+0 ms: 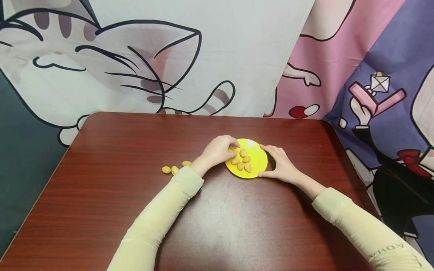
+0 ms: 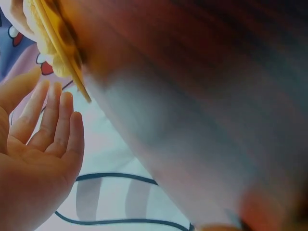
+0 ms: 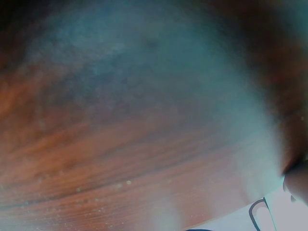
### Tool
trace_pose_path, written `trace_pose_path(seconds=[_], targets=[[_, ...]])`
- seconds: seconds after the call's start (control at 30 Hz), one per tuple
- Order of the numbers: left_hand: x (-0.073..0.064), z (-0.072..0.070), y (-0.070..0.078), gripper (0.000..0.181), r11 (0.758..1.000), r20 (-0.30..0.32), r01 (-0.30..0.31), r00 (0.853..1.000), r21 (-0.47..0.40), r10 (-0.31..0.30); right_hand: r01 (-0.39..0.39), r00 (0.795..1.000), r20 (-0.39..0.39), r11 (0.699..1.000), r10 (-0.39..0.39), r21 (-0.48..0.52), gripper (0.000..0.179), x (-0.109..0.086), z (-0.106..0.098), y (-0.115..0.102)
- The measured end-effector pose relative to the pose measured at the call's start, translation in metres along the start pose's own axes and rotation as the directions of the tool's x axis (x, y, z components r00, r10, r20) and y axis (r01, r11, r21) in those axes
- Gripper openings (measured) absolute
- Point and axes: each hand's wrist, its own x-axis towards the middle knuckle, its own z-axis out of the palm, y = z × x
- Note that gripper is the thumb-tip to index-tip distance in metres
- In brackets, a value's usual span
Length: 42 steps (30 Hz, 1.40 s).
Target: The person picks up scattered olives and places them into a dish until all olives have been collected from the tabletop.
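A round yellow plate (image 1: 258, 165) lies on the table and bears several small, oval, yellow-brown pieces (image 1: 248, 167) whose exact kind I cannot tell. Over the plate's left side reaches my left hand (image 1: 219, 150), with the thumb and forefinger apart. In the left wrist view the left hand's fingers (image 2: 48, 125) look nearly straight, and no piece shows between them. My right hand (image 1: 279, 165) holds the plate's right rim between thumb and fingers. More oval pieces (image 1: 166, 169) lie on the table beside the left wrist, partly covered by the left forearm.
The dark red-brown wooden table (image 1: 230, 222) has rounded far corners. Behind it hangs a white cloth (image 1: 251, 56) printed with a cartoon cat, and a pink and blue printed cloth (image 1: 356, 49) is at the right. The right wrist view shows mostly blurred tabletop.
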Motion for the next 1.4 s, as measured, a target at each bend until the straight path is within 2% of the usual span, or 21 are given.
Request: trace_pose_path(seconds=[0.17, 0.33, 0.53, 0.83, 1.1, 1.4], targets=[[-0.007, -0.010, -0.007, 0.026, 1.000, -0.003, 0.023, 1.000, -0.009, -0.023, 0.014, 1.000, -0.009, 1.000, -0.014, -0.004, 0.106, -0.001, 0.001, 0.002], [-0.015, -0.024, -0.017, 0.023, 0.999, -0.041, 0.030, 0.999, -0.016, -0.031, 0.000, 1.000, -0.003, 1.000, 0.000, -0.002, 0.107, -0.001, 0.001, 0.003], [-0.028, -0.040, -0.029, 0.024, 0.999, -0.093, 0.029, 0.995, -0.033, -0.032, -0.007, 1.000, 0.000, 1.000, 0.007, 0.000, 0.108, -0.002, 0.000, 0.002], [-0.050, -0.060, -0.042, 0.027, 0.997, -0.114, 0.053, 0.992, -0.050, -0.058, -0.028, 1.000, 0.014, 1.000, 0.028, 0.004, 0.109, -0.001, 0.000, 0.000], [-0.073, -0.066, -0.058, 0.024, 0.997, -0.139, 0.076, 0.987, -0.031, -0.080, -0.026, 1.000, 0.016, 1.000, 0.026, 0.011, 0.109, -0.001, 0.000, -0.002], [-0.097, -0.061, -0.077, 0.024, 0.991, -0.158, 0.117, 0.979, -0.068, -0.126, -0.022, 1.000, 0.013, 1.000, 0.022, 0.006, 0.109, 0.000, 0.000, 0.000]])
